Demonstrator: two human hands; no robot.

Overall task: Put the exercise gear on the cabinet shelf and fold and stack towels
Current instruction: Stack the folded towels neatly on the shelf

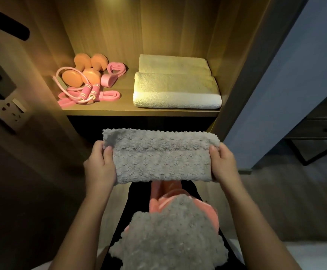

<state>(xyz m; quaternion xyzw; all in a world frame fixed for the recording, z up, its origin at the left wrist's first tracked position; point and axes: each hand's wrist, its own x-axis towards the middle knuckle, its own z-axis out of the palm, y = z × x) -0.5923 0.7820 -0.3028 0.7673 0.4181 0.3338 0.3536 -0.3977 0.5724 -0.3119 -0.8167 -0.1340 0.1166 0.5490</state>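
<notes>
Unfolded grey towel (168, 236) and pink towel (207, 209) lie heaped nearest. Left hand (98, 168) and right hand (225, 162) each grip an end of 1 folded grey towel (160, 158), held below the shelf (139, 112) front. Its loose top flap could unfold on the way up, or it could skew the 2 white towels (176, 88) on landing.

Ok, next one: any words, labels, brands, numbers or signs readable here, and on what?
No readable text anywhere in this view.
Grey towel, white towels: no tag or print shows.
Dumbbells, jump rope: no markings visible.
Pink band: raised shapes, too blurred to read as letters.
Socket: no legible marking.
</notes>
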